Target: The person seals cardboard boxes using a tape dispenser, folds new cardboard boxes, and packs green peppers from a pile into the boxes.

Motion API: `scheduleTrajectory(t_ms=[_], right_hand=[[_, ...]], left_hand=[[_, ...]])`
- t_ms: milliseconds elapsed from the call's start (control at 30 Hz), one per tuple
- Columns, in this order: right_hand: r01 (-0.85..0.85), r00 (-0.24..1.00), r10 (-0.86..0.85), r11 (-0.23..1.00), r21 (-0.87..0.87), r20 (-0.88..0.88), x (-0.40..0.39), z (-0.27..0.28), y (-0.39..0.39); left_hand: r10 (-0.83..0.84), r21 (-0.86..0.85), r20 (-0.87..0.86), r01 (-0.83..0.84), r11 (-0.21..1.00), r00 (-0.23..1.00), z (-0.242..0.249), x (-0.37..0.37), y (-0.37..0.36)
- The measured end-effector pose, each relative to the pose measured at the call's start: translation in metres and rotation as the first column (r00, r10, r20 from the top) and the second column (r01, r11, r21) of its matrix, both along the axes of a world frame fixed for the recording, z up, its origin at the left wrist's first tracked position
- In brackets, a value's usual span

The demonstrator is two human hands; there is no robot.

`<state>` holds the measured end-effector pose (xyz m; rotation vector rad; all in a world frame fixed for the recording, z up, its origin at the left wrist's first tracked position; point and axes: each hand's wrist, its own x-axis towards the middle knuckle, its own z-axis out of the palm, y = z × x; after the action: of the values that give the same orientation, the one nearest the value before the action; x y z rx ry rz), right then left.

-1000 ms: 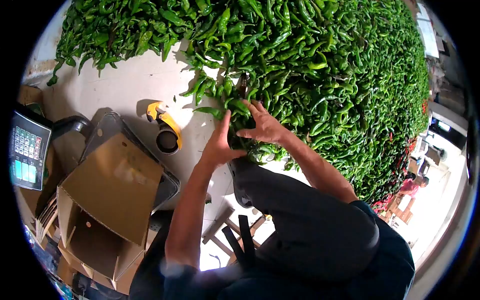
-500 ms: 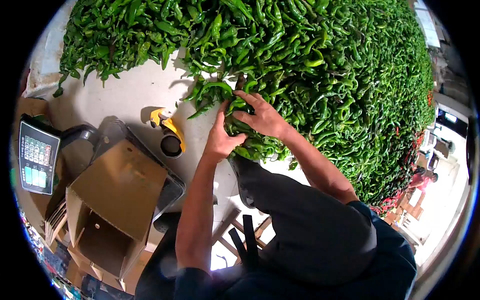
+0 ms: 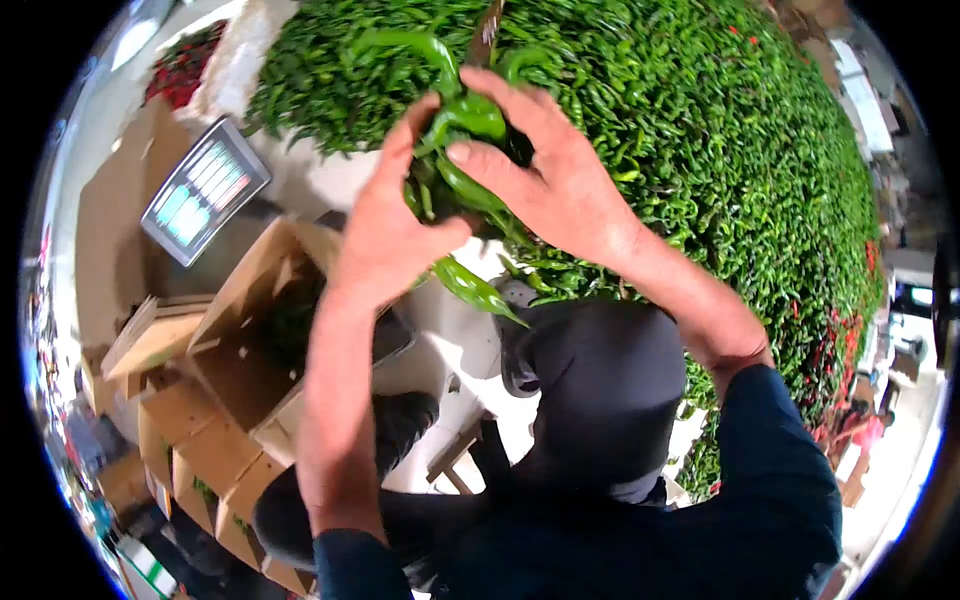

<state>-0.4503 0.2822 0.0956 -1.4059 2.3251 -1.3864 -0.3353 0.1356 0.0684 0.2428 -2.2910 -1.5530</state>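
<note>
Between my two hands is a bunch of long green chili peppers, held up off the pile. My left hand cups the bunch from the left, thumb beneath it. From the right, my right hand presses its thumb and fingers round the same bunch. One pepper hangs below my left thumb, and a curved one sticks out at the top. A dark reddish-brown strip rises behind the fingers; I cannot make out what it is. Beyond spreads a big heap of green chili peppers.
At the left stand an open cardboard box with some green inside and a scale's keypad display. Red peppers lie at the far upper left. A stool is by my knee. Another person in pink is far right.
Both hands have come up from the heap's edge with the bunch of peppers. The view has swung left, so box and scale appear further right; the yellow tool on the floor is out of sight.
</note>
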Motion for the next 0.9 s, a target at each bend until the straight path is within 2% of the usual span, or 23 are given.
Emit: scheduleTrajectory(t_ms=[67,133,200,233,267,300,333,367,400,467,500,533,600,667,733,800,867,900], right_hand=[[-0.065,0.998,0.064,0.992,-0.113,-0.006,0.031,0.030,-0.029],[-0.158,0.984,0.138,0.967,-0.199,-0.114,0.066,0.047,-0.054],[-0.284,0.948,0.242,0.938,-0.200,-0.208,0.101,0.049,-0.074],[-0.368,0.923,0.330,0.907,-0.205,-0.195,0.115,0.043,-0.084],[-0.450,0.890,0.417,0.869,-0.208,-0.184,0.125,0.035,-0.092],[-0.545,0.834,0.531,0.835,-0.072,-0.153,0.130,0.027,-0.098],[-0.611,0.779,0.618,0.786,0.087,-0.108,0.133,0.021,-0.104],[-0.687,0.708,0.706,0.690,0.229,-0.004,0.132,0.014,-0.113],[-0.748,0.630,0.768,0.561,0.354,0.114,0.127,0.006,-0.122],[-0.803,0.585,0.806,0.561,0.198,0.088,0.115,-0.021,-0.138],[-0.701,0.704,0.685,0.630,0.334,0.186,0.109,-0.001,-0.136],[-0.654,0.755,0.629,0.694,0.303,0.188,0.097,-0.008,-0.138],[-0.507,0.842,0.440,0.844,0.177,0.313,0.068,-0.031,-0.125],[-0.329,0.917,0.232,0.900,0.287,0.325,0.030,-0.063,-0.099],[-0.160,0.985,0.108,0.858,0.488,0.133,0.002,-0.118,-0.061],[-0.181,0.970,-0.005,0.651,0.737,0.242,-0.009,-0.169,-0.023],[-0.137,0.989,0.008,0.465,0.875,0.151,0.003,-0.220,0.000],[-0.139,0.988,0.004,0.462,0.876,0.155,0.003,-0.243,0.002]], left_hand=[[0.005,0.135,0.052,-0.012,0.991,0.999,0.049,0.038,-0.027],[0.113,-0.206,-0.027,-0.116,0.972,0.993,0.082,0.083,-0.052],[0.170,-0.334,-0.086,-0.189,0.924,0.982,0.086,0.129,-0.081],[0.215,-0.470,-0.060,-0.218,0.855,0.975,0.091,0.154,-0.090],[0.215,-0.512,-0.026,-0.198,0.836,0.976,0.080,0.177,-0.104],[0.215,-0.552,0.008,-0.175,0.815,0.977,0.068,0.200,-0.118],[0.233,-0.625,0.080,-0.133,0.769,0.969,0.058,0.221,-0.126],[0.180,-0.599,0.209,-0.020,0.800,0.961,0.051,0.239,-0.135],[0.199,-0.511,0.357,0.013,0.859,0.913,0.053,0.248,-0.130],[0.230,-0.464,0.572,0.079,0.882,0.787,0.030,0.272,-0.139],[0.271,-0.446,0.553,0.006,0.895,0.788,0.019,0.279,-0.141],[0.309,-0.426,0.536,-0.064,0.903,0.786,0.009,0.285,-0.142],[0.345,-0.388,0.482,-0.157,0.908,0.805,0.003,0.290,-0.137],[0.351,-0.361,0.399,-0.207,0.909,0.847,0.020,0.286,-0.123],[0.134,-0.135,0.475,-0.078,0.988,0.870,0.034,0.275,-0.099],[-0.074,-0.182,0.429,0.166,0.969,0.900,0.023,0.251,-0.067],[-0.245,-0.114,0.436,0.323,0.939,0.866,-0.015,0.241,-0.033],[-0.345,-0.056,0.480,0.420,0.906,0.807,-0.030,0.243,-0.017]])
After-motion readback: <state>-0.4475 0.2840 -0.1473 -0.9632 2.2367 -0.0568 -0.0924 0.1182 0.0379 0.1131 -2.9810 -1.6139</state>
